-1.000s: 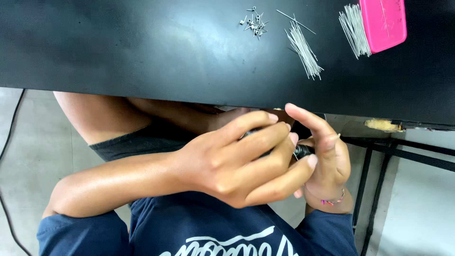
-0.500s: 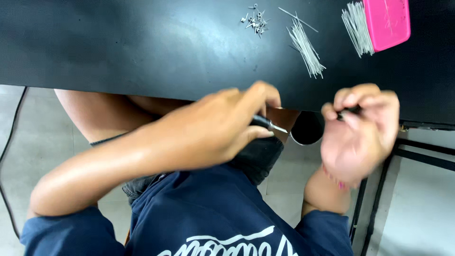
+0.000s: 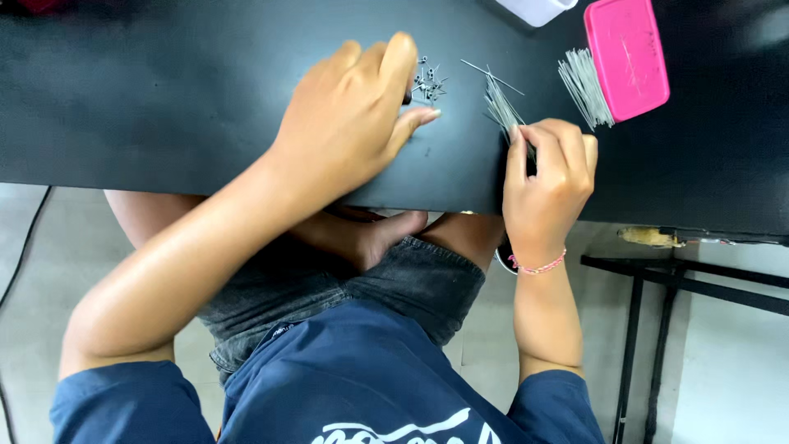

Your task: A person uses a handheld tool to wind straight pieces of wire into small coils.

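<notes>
Pins (image 3: 501, 107) pinched by right hand (image 3: 546, 177); left hand (image 3: 349, 119) spread over small screws (image 3: 429, 80), partly hiding them. Pink box (image 3: 627, 56) covers second pin bundle (image 3: 585, 86).

the table (image 3: 164, 99) is the landmark. on it, toward its far edge, lies a small heap of pins (image 3: 427, 82); the left hand (image 3: 353, 115) rests on the table just left of that heap, fingertips touching it. right of the heap lies a bundle of thin wires (image 3: 500, 105), with the right hand (image 3: 546, 177) on its near end at the table's near edge. farther right lies a second bundle (image 3: 585, 86), partly under a flat lid (image 3: 629, 56).
</notes>
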